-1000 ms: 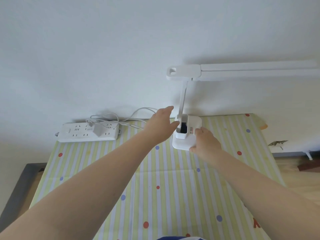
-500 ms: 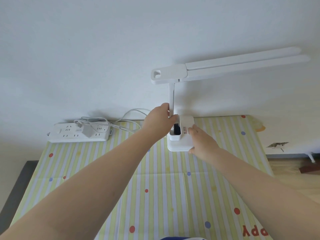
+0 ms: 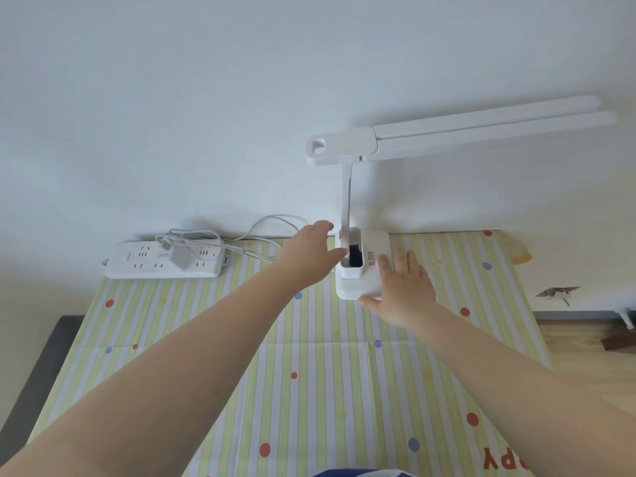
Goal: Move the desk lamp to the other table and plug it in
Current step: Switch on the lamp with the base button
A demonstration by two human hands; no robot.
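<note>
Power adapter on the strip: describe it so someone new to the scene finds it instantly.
Find the table with the striped, dotted cloth against the white wall. At its back left corner lies a long white power strip. The power adapter is the lone white block plugged into it, with a white cable trailing right toward the desk lamp.

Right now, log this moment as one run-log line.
lamp: upright on striped tablecloth | left hand: open at base's left side | right hand: open on base | adapter: in power strip
</note>
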